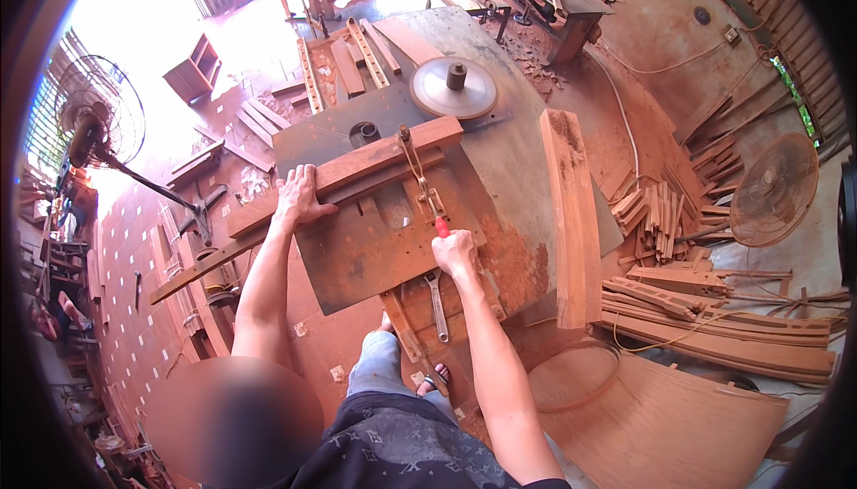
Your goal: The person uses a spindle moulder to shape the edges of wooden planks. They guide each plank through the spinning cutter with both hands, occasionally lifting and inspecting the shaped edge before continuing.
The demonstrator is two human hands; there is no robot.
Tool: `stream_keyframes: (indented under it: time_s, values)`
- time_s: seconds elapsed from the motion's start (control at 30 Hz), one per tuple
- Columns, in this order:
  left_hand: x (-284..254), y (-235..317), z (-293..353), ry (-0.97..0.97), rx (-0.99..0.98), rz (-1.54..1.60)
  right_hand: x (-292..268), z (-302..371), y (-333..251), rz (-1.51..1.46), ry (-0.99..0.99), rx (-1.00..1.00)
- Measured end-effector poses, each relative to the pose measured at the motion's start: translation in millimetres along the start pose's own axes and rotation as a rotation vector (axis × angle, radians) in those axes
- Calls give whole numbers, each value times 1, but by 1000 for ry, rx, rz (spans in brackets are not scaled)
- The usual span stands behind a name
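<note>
Beam (375,158) lies across dark board (344,267); clamp (416,166) reaches over it. Left hand (302,198) rests on beam, fingers spread, gripping nothing. Right hand (456,250) curls fingers tightly around red handle (442,226). Clamping looks nearly done; hands not yet off.

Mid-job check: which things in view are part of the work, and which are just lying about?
In use, judging by the hands:
wooden beam, under the left hand
toggle clamp, its red handle in the right hand
flat board beneath them

Apparently just lying about:
wrench
thick timber at right
wooden sheet, lower right
</note>
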State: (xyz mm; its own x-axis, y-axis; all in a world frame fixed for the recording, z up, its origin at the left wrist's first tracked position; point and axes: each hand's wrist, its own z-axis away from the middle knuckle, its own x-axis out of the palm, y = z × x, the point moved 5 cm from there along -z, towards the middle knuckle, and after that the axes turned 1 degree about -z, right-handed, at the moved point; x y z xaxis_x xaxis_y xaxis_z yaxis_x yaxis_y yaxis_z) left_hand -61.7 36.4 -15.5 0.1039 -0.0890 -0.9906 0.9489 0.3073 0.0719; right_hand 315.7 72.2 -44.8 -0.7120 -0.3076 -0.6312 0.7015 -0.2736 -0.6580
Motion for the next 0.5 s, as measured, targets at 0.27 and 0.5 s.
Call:
stream_keyframes:
  time_s: [0.27, 0.5]
  values:
    - [-5, 2, -4, 4, -3, -15, 11, -12, 5, 11, 27, -7]
    - [-3, 0, -4, 20, 6, -20, 9, -12, 0, 22, 4, -7]
